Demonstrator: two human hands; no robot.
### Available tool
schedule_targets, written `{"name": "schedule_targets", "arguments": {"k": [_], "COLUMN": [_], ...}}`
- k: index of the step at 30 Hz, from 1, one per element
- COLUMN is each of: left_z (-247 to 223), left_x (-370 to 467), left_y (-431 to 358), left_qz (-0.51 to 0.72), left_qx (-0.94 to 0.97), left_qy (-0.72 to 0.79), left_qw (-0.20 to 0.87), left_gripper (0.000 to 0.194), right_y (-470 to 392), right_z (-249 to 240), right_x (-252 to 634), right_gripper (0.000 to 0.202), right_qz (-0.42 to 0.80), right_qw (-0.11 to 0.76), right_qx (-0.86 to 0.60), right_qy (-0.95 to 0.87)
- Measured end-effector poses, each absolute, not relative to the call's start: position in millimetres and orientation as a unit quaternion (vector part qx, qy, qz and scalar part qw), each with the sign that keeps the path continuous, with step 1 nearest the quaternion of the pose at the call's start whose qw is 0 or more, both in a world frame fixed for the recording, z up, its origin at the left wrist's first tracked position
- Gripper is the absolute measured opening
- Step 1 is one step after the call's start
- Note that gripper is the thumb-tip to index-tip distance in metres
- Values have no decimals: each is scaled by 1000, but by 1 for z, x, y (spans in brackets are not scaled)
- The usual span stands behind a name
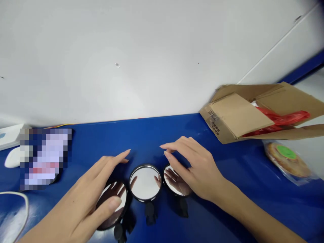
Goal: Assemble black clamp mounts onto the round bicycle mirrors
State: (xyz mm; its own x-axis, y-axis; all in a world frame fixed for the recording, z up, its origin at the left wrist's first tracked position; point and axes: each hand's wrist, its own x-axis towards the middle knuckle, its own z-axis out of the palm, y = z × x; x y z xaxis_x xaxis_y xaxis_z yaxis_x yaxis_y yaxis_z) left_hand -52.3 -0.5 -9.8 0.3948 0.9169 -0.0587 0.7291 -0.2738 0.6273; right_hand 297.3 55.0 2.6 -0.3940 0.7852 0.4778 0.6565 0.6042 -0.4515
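Currently 3 small round mirrors sit in a row near the front edge of the blue desk (227, 175), faces up, each on a short black stem that points toward the person. Left hand (93, 195) hovers flat over the left mirror (112, 206), fingers spread and extended, thumb lying across the mirror's near rim; cannot tell if the palm actually touches the glass. Right hand (194, 168) is spread over the right mirror (174, 182), fingers loosely curled with tips pointing left, covering its right half. Neither hand is clamped on anything, both are open and apart with the middle mirror (145, 182) uncovered between them.

Reflections of fingers show in all 3 faces, so the glass is angled up toward the camera. Rims touch or nearly touch, which reads like they were lined up on purpose, probably for a side-by-side look, and the flat hand poses look like steadying or nudging rather than lifting.

Rest of the desk: open cardboard box (238, 116) with a red plastic bag (280, 119) toward the back right corner against the white wall (126, 50), a wrapped round item with a green sticker (288, 157) at the right edge, a white mouse (12, 158) and a blurred-out patch at the left edge
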Motion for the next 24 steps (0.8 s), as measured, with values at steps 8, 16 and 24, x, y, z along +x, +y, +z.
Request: {"name": "schedule_targets", "arguments": {"k": [8, 16, 24], "left_z": [-17, -7, -1], "left_x": [-55, -53, -53], "left_y": [8, 16, 12], "left_qz": [208, 176, 131], "left_qx": [759, 788, 797], "left_qy": [554, 502, 480], "left_qw": [271, 310, 344], "left_gripper": [58, 89, 142], "right_y": [58, 54, 56], "right_z": [3, 4, 0], "right_x": [298, 304, 306], "right_gripper": [16, 11, 13], "right_qz": [54, 96, 117], "right_qw": [326, 331, 312], "right_qx": [-418, -410, -428], "right_qy": [-846, -844, -840]}}
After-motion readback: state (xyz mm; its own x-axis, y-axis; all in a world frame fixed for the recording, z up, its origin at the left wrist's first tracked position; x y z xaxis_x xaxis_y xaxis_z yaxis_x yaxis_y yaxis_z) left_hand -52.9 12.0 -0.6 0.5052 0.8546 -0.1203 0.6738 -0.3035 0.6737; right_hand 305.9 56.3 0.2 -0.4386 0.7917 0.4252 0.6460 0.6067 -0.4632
